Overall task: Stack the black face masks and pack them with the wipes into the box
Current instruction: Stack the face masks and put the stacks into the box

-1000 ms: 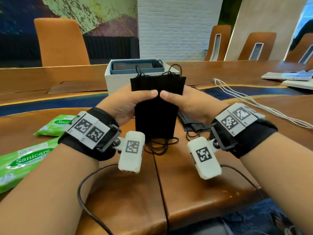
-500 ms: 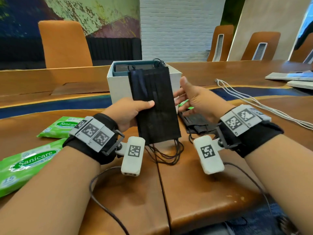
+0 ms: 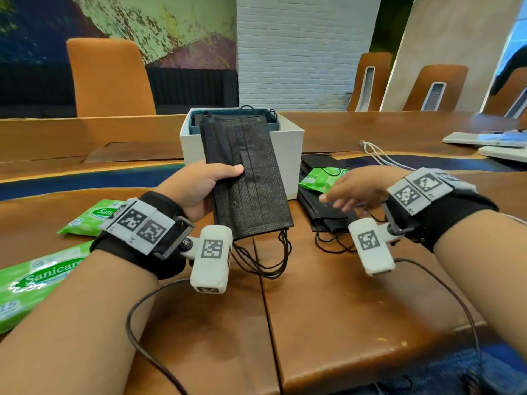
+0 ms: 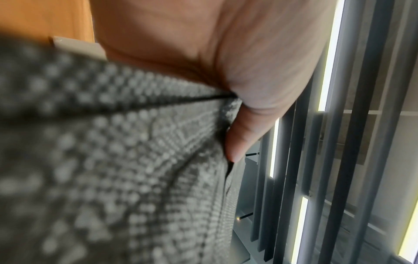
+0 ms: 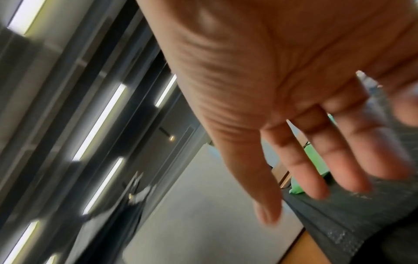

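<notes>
My left hand [image 3: 211, 182] grips a stack of black face masks [image 3: 248, 178] by its left edge, thumb on top, holding it up in front of the white box [image 3: 292, 138]; ear loops dangle from the lower end. The left wrist view shows the stack's weave [image 4: 113, 160] close up against my palm. My right hand [image 3: 350, 195] hovers with fingers straight over a loose pile of black masks [image 3: 325, 206] on the table right of the box, holding nothing. In the right wrist view its fingers [image 5: 316, 169] spread above that pile's fabric [image 5: 339, 223]. A small green wipes pack [image 3: 322, 179] lies on the pile.
Two green Sanicare wipes packs [image 3: 85, 216] [image 3: 34, 283] lie at the left on the wooden table [image 3: 328, 309]. A teal tray [image 3: 273, 124] sits inside the box. White cables [image 3: 382, 155] run at the right. Orange chairs stand behind the table.
My right hand let go of the mask stack and dropped right, down over the loose pile. The left hand now holds the stack alone, tilted toward the box.
</notes>
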The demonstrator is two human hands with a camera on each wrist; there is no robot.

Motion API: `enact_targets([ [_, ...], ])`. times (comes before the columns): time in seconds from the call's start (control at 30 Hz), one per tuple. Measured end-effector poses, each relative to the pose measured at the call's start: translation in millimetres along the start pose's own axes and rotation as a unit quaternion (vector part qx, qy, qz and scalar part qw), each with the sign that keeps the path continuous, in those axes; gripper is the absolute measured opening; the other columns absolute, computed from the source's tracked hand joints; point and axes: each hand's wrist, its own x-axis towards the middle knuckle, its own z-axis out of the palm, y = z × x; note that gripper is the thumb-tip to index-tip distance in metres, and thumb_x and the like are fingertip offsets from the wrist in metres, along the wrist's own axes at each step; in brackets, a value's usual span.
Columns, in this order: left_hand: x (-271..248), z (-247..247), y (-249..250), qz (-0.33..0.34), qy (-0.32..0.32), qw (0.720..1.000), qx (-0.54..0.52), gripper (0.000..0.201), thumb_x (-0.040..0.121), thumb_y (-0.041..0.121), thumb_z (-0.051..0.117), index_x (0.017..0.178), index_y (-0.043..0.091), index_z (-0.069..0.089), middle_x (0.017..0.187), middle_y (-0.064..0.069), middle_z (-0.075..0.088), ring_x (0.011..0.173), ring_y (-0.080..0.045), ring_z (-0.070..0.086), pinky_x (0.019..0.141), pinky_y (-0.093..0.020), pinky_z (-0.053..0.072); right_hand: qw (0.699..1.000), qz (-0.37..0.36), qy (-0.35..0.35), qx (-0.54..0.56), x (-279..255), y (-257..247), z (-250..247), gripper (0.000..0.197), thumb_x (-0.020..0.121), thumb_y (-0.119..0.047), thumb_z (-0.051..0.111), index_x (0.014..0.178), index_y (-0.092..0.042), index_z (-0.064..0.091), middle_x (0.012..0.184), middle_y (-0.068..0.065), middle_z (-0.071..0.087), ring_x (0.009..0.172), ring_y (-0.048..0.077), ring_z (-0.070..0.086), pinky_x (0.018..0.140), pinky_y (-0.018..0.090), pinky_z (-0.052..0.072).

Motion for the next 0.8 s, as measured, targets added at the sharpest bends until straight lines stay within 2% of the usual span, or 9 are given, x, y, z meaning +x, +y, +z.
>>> enact_targets([
  [0.1,0,-1,1,-0.008,-0.006,1.000,-0.002,0.020,0.094,0.010,0.047,0.103,0.010,0.066,0.091,-0.003,0.075,0.083,-0.016,0.071,0.079,-0.033,0.053,0.992,-0.012,0.001,-0.129,1,-19,9,0.045,0.080,-0.046,0.070,0.106,-0.010,0.062,0.090,0.000,0.064,0.079,0.016,0.061,0.069,0.031,0.049],
  [0.27,-1,-2,2,-0.016,0.001,1.000,-0.002,0.020,0.093,0.012,0.049,0.105,0.009,0.065,0.093,-0.004,0.074,0.087,-0.018,0.070,0.080,-0.035,0.052,0.972,0.011,0.043,-0.230,11,-42,14,0.046,0.073,-0.054,0.073,0.088,-0.013,0.061,0.078,-0.002,0.063,0.078,0.018,0.063,0.082,0.031,0.051],
  [0.33,-1,-2,2,-0.019,0.002,1.000,-0.005,0.021,0.093,0.011,0.050,0.107,0.009,0.065,0.095,-0.005,0.074,0.090,-0.020,0.069,0.081,-0.035,0.052,0.966,0.028,0.042,-0.254,14,-44,17,0.048,0.072,-0.057,0.072,0.084,-0.014,0.058,0.083,0.000,0.064,0.084,0.019,0.064,0.088,0.032,0.051],
  [0.4,-1,-2,2,-0.017,0.003,1.000,-0.005,0.020,0.094,0.010,0.049,0.107,0.009,0.065,0.094,-0.005,0.074,0.088,-0.019,0.069,0.079,-0.034,0.054,0.962,0.038,0.040,-0.267,15,-45,21,0.048,0.072,-0.057,0.072,0.081,-0.013,0.057,0.090,0.004,0.065,0.089,0.021,0.064,0.089,0.032,0.050],
  [0.57,-2,-3,3,-0.013,-0.002,1.000,-0.008,0.019,0.094,0.010,0.049,0.102,0.009,0.066,0.091,-0.004,0.074,0.084,-0.018,0.070,0.077,-0.033,0.054,0.960,0.041,0.036,-0.276,15,-44,24,0.031,0.076,-0.042,0.074,0.076,-0.014,0.062,0.100,0.005,0.070,0.099,0.022,0.067,0.093,0.034,0.052],
  [0.67,-2,-4,4,-0.013,0.000,1.000,-0.008,0.019,0.094,0.010,0.049,0.103,0.009,0.065,0.091,-0.004,0.074,0.086,-0.019,0.070,0.079,-0.034,0.054,0.960,0.046,0.033,-0.273,15,-43,24,0.025,0.080,-0.036,0.072,0.072,-0.015,0.062,0.082,0.002,0.067,0.094,0.021,0.067,0.093,0.032,0.051],
  [0.8,-3,-4,5,-0.017,0.003,1.000,-0.008,0.020,0.094,0.010,0.049,0.107,0.009,0.065,0.096,-0.006,0.073,0.089,-0.020,0.069,0.082,-0.036,0.053,0.962,0.047,0.029,-0.269,19,-38,24,0.029,0.082,-0.031,0.069,0.060,-0.016,0.057,0.059,-0.002,0.057,0.068,0.019,0.055,0.076,0.029,0.046],
])
